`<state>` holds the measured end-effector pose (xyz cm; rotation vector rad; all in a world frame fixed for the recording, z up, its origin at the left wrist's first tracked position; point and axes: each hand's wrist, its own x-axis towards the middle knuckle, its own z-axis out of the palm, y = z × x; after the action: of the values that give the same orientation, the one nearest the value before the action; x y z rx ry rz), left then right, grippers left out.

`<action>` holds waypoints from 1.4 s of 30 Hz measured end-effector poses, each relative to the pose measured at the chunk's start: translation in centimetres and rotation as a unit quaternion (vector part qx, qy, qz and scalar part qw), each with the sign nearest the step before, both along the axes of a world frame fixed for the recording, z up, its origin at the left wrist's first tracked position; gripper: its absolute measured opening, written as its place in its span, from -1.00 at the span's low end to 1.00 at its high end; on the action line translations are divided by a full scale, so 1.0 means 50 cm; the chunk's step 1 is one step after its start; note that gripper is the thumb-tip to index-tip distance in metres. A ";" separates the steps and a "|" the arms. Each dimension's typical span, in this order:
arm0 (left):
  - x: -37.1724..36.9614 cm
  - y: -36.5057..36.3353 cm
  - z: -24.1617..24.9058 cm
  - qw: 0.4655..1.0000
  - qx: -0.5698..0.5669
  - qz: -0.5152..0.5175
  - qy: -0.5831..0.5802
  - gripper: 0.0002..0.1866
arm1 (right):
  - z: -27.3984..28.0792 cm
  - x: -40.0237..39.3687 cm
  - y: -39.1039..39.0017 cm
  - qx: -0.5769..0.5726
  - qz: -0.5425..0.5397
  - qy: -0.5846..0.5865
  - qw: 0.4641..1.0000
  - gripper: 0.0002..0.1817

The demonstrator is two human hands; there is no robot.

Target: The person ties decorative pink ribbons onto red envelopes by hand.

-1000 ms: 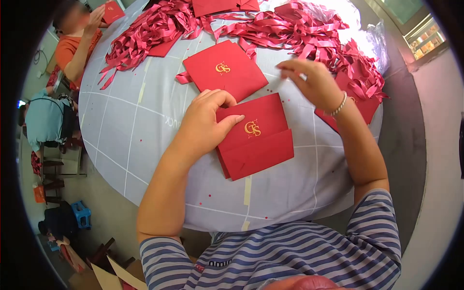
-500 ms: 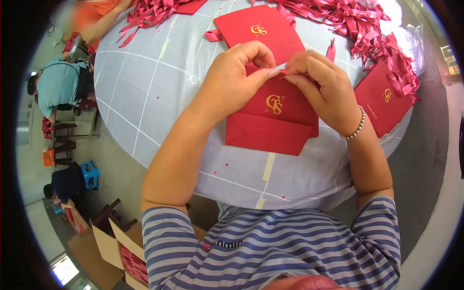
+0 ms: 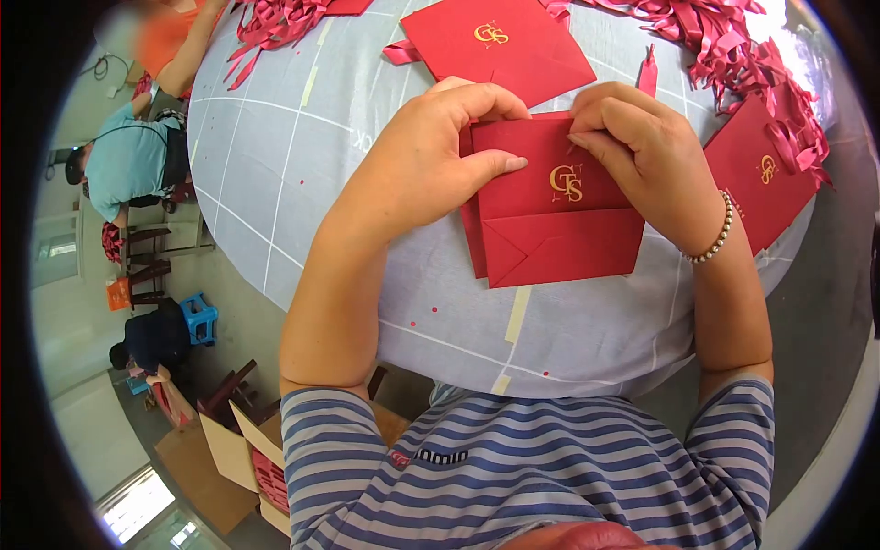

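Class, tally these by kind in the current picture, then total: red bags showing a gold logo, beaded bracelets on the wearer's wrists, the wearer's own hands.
Red bags showing a gold logo: 3
Beaded bracelets: 1
Wearer's own hands: 2
Total: 6

The front bag point(image 3: 550, 206) lies toward the tabletop's point(image 3: 247, 174) near edge, the rear bag point(image 3: 500, 46) behind it, the side bag point(image 3: 753, 170) at the right edge partly under ribbons point(image 3: 729, 60).

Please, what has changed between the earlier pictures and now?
The right hand, at first apart, has moved left and nearer the body, to the top edge of the folded-flat, gold-lettered red paper bag; what it may pinch there is hidden. The left hand stays on this bag. Another red paper bag still lies beyond.
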<state>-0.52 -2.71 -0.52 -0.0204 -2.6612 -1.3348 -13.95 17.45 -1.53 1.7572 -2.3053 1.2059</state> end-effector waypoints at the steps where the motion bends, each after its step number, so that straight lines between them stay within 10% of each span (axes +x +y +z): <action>1: -0.001 0.001 -0.004 1.000 0.003 0.020 -0.006 -0.66 | -0.005 -0.001 -0.001 -0.030 0.015 0.002 0.999 -0.92; 42: -0.001 0.025 -0.003 0.997 -0.024 0.026 0.065 -0.63 | -0.014 0.051 -0.021 -0.069 -0.033 -0.032 0.997 -0.95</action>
<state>-0.57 -1.46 -0.68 -0.0418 -2.5671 -1.2094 -11.41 16.39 -2.25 1.6076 -2.2330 1.3927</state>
